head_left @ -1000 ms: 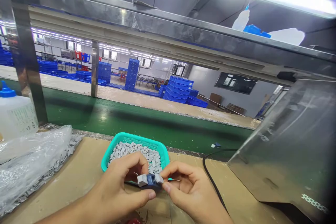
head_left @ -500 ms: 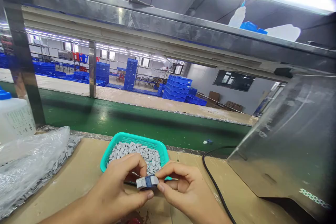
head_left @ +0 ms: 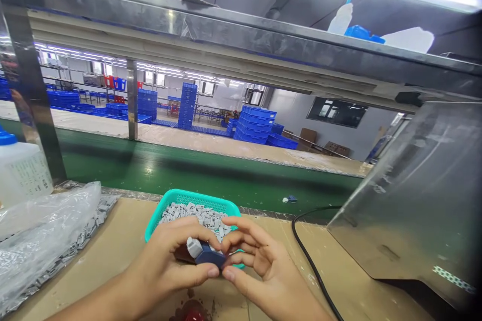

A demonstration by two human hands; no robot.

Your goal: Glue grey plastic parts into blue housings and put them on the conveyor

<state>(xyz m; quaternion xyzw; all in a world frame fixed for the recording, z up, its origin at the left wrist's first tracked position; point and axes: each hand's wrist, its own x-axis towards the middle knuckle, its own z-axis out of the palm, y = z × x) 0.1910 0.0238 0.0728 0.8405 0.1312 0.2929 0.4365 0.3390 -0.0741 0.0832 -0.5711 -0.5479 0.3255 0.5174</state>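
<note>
A small blue and light grey plastic part [head_left: 210,256] is held between my two hands above the brown work surface. My left hand [head_left: 175,256] grips it between thumb and fingers, its grey end pointing left. My right hand [head_left: 259,261] has thumb and fingertips at the part's right end, fingers curved. Just behind the hands stands a turquoise basket [head_left: 153,220] with many small grey plastic pieces [head_left: 201,214], partly hidden by my fingers.
At left lie a clear plastic bag [head_left: 48,225] of grey pieces and a white jug [head_left: 24,170] with blue cap. A black cable [head_left: 307,261] and metal panel [head_left: 410,200] stand right. Behind runs a green conveyor [head_left: 188,170]; a red item [head_left: 194,313] is below.
The part has turned in my hands, now showing more of its blue side. My right fingers have lifted and spread somewhat. A small item on the green conveyor has shifted left.
</note>
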